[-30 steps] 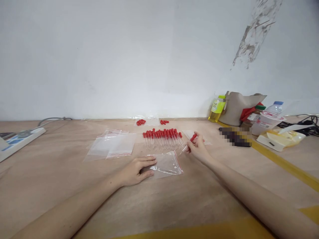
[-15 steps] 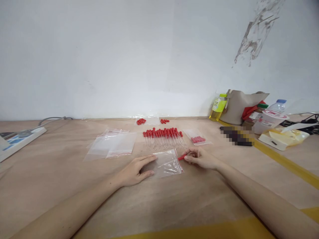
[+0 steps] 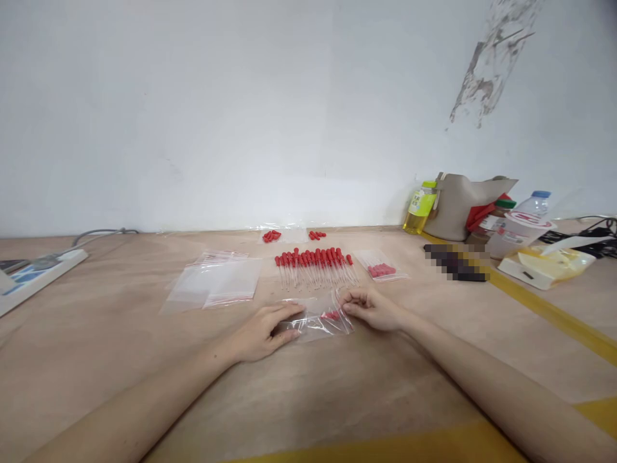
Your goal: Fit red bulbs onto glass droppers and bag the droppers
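A clear zip-lock bag [image 3: 315,329] lies flat on the table between my hands, its zip end to the right. One or more red rubber bulbs [image 3: 330,316] show through the plastic just inside the mouth. My left hand [image 3: 267,331] rests on the bag's left end, thumb and fingers spread apart. At the mouth, my right hand [image 3: 371,308] has thumb and fingers closed on the bag's edge, close beside the red. Directly beyond lies a row of droppers [image 3: 315,259] with red bulbs and thin clear stems.
Flat zip bags [image 3: 231,280] lie left of the droppers. A bag of red bulbs [image 3: 383,270] is at their right, and loose red bulbs [image 3: 272,236] lie near the wall. A power strip [image 3: 48,273] sits far left. Bottles, a cup [image 3: 518,235] and a yellow-capped bottle [image 3: 419,209] stand right.
My right hand has moved left to the bag's mouth. The red bulb that was in its fingers outside now shows inside the bag. My left hand has stayed in place.
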Available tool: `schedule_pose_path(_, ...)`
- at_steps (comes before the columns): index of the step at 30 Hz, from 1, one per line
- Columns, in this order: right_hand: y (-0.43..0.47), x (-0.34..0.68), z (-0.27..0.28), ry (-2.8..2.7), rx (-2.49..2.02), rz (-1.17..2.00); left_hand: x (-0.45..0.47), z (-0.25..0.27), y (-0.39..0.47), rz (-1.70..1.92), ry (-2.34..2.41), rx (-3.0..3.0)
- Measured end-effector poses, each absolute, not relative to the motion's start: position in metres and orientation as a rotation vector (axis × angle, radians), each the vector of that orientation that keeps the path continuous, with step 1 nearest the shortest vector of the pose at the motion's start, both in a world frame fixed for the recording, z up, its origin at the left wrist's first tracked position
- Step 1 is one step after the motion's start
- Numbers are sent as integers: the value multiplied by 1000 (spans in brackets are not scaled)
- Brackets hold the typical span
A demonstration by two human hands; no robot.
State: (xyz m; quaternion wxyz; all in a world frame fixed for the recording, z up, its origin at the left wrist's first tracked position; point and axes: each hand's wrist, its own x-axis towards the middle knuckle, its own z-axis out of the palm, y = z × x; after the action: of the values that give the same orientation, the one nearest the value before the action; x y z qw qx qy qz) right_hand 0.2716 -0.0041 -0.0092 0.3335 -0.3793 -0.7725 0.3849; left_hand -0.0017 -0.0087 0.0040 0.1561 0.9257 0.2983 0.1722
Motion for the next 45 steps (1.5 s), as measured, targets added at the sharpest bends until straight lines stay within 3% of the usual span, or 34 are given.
schedule_pose_path(9,68,307,11,-1725,-1886,293,-7,5,0,316,722,2703)
schedule_pose_path(16,108,286,6,-1635,-2073,311,-11,5,1,260,697,2748)
schedule_pose_path(22,84,295,14,-1634,-1963,280,-12,3,-1,340,733,2786)
schedule_pose_path(24,64,299,11,-1655,-1810,341,-11,4,-2,363,729,2784)
schedule_pose_path(28,26,296,-5,-1517,-1261,751,-7,10,-7,417,716,2811)
schedule_pose_path(31,15,287,-14,-1308,-1104,818,-7,13,-8,441,711,2843)
schedule_pose_path(35,14,275,-18,-1126,-1076,823,-8,9,-6,411,747,2861)
schedule_pose_path(39,7,268,-23,-1058,-1143,1046,-9,4,-5,417,830,2813)
schedule_pose_path(42,1,271,-22,-1235,-1240,1216,-9,4,-6,400,855,2781)
schedule_pose_path(45,-1,277,-19,-1500,-1235,1166,-9,6,-7,366,858,2766)
